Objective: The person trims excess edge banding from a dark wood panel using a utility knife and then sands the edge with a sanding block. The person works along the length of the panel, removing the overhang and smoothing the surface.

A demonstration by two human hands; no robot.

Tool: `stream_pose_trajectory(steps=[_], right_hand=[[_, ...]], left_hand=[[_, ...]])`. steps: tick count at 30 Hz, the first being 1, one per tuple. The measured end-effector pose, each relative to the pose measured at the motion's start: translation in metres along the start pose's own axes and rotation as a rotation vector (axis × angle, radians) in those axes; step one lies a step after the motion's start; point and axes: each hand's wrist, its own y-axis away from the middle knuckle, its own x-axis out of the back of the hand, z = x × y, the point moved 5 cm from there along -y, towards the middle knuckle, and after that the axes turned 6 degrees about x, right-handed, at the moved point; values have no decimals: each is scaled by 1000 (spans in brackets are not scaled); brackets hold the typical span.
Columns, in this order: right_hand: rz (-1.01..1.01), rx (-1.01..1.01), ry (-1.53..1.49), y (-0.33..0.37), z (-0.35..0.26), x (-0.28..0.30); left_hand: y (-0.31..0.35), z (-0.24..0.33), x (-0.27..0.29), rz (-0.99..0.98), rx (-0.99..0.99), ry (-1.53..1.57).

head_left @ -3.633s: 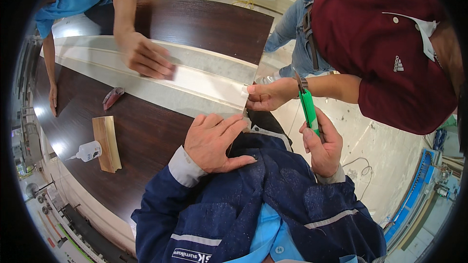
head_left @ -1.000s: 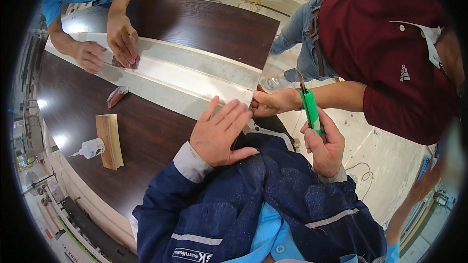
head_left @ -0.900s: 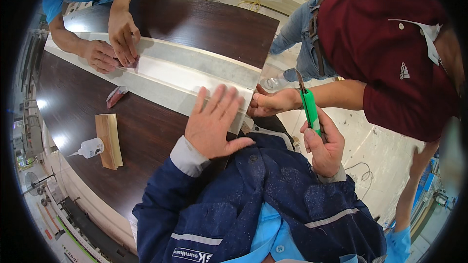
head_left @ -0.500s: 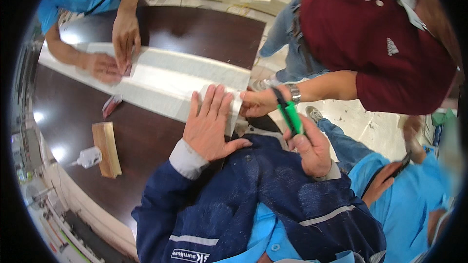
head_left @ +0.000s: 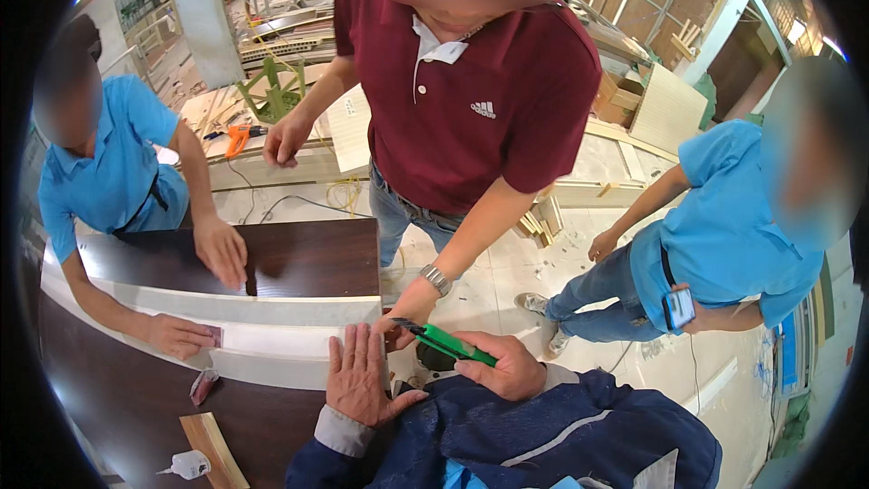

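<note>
My left hand (head_left: 364,376) lies flat with fingers spread on the near end of a long white strip (head_left: 281,339) with grey-white borders. My right hand (head_left: 509,366) grips a green utility knife (head_left: 455,345), its dark blade end pointing left toward the strip's end. Just past that tip, a co-worker's hand (head_left: 412,303) with a metal watch is at the corner of the strip. Farther left, another person's hand (head_left: 181,337) presses a small reddish pad (head_left: 215,335) onto the strip.
The strip rests on a dark brown tabletop (head_left: 312,249). Near me on it are a small clear-and-red packet (head_left: 204,387), a wooden block (head_left: 214,446) and a white squeeze bottle (head_left: 190,465). A person in light blue (head_left: 733,208) stands at right with a phone (head_left: 679,308).
The view has tilted up, showing more of the room. My knife has swung from upright to pointing left. The left co-worker's one hand has lifted off the strip.
</note>
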Motion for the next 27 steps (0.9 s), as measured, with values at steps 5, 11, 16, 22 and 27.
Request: stream_pose_trajectory(steps=[5,11,16,22,27], right_hand=[[7,-56,0,-6,-8,-12],[77,-71,58,-7,-11,-23],[128,-39,49,3,-7,-19],[195,-80,-92,11,-5,-18],[215,-96,-105,11,-6,-16]], left_hand=[[0,3,5,28,-27,-58],[7,10,9,37,-92,-12],[17,14,6,20,-128,105],[23,18,3,-48,-156,121],[22,21,2,-50,-159,149]])
